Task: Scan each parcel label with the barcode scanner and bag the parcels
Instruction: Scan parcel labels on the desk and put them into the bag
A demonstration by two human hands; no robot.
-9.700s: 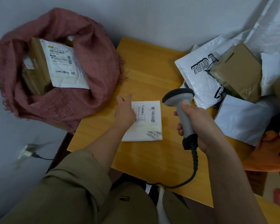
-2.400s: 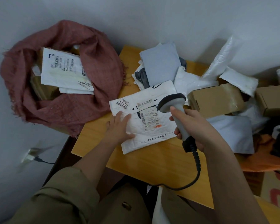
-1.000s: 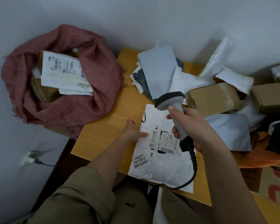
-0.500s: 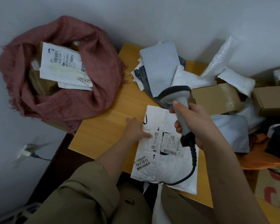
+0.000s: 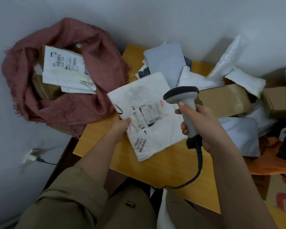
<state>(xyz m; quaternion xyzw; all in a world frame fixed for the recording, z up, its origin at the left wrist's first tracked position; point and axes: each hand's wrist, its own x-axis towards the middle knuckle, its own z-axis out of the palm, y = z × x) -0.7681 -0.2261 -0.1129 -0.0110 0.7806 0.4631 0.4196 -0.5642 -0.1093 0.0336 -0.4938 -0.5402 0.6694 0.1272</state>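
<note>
White mailer (image 5: 149, 116), label (image 5: 149, 115) upward, pinched at its left edge by the left hand (image 5: 120, 125), thumb on top and fingers beneath; its near end appears raised off the table (image 5: 97, 139). Right hand (image 5: 200, 124) closed round the grip of the scanner (image 5: 182, 103), whose head sits just above the mailer's right edge, just right of the label; its cable (image 5: 199, 162) trails toward the person's lap. Step in hand, as judged: scan complete or nearly so, with the mailer beginning its transfer. Next move: carry the mailer away from the right hand, leftward and up, to the red bag (image 5: 69, 103), which lies beyond the left hand and already holds labelled parcels (image 5: 64, 68). This calls for clearing the bag's rim and dropping the mailer flat on those inside. Unscanned parcels (image 5: 221, 100) are heaped beyond and to the right of the right hand.
</note>
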